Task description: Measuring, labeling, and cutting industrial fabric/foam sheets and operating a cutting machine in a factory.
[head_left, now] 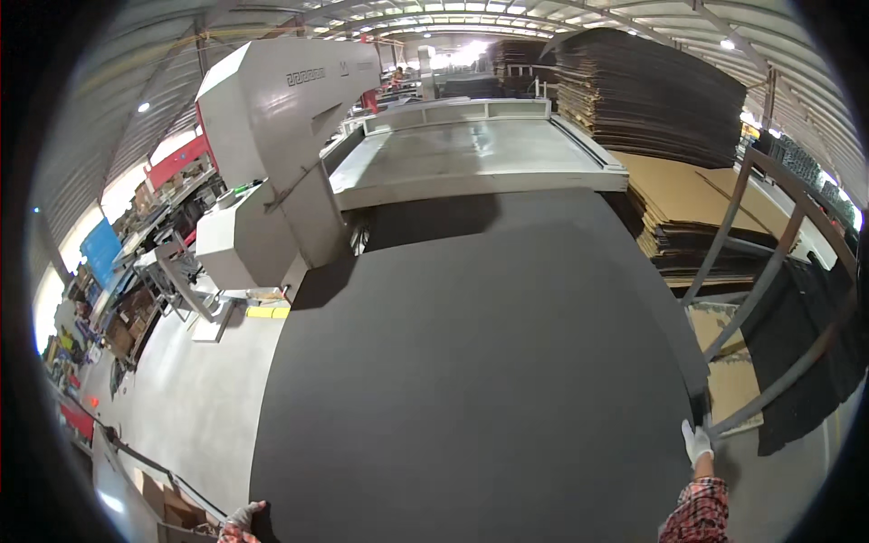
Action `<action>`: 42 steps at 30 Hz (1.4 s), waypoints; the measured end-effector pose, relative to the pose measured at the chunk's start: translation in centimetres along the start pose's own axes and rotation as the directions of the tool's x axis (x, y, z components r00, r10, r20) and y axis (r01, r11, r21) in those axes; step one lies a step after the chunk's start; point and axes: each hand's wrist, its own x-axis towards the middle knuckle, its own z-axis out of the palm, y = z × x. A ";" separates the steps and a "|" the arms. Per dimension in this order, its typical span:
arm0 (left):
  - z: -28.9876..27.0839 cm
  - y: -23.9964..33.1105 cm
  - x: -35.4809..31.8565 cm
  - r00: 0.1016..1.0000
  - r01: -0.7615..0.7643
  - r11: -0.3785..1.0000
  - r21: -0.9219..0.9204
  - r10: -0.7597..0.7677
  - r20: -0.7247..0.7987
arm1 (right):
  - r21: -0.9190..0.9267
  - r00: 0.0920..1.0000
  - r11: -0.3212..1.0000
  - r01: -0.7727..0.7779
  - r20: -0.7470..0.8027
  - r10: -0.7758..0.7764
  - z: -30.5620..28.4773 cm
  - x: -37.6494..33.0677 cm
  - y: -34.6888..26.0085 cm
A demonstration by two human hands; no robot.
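A large, flat dark grey sheet (480, 362) stretches out in front of me, its far part running up to the machine bed. My left hand (244, 516), in a pale glove, is closed at the sheet's near left edge; part of it is cut off by the lower rim of the picture. At the right edge, farther forward, my right hand (696, 442) wears a white glove and grips the sheet's border. Its fingertips are partly hidden there. Both sleeves are red-and-black plaid.
A white machine column (272, 127) rises at the left of a pale, flat machine bed (462, 149). Tall stacks of dark sheets (647, 95) and brown boards (697, 190) stand at the right, behind a grey metal rail (769, 258). Cardboard boxes (172, 502) sit at lower left.
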 end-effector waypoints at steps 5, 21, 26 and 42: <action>1.2 2.0 -5.1 0.985 0.062 0.995 0.082 -0.048 -0.164 | 0.208 0.941 0.978 0.004 0.330 -0.074 -1.2 4.7 2.0; 5.6 3.4 -12.4 0.997 -0.064 0.996 0.070 0.066 -0.029 | 0.272 0.913 0.962 -0.027 0.399 -0.087 -6.1 1.2 0.8; 0.7 -4.1 -13.0 0.981 -0.190 0.972 0.139 0.183 0.066 | 0.297 0.967 0.952 0.077 0.209 -0.143 -9.3 -7.8 3.6; -3.5 -26.8 -18.8 0.706 -0.598 0.794 -0.109 0.586 0.397 | 0.422 0.884 0.863 0.279 0.238 -0.402 -10.6 -36.2 12.3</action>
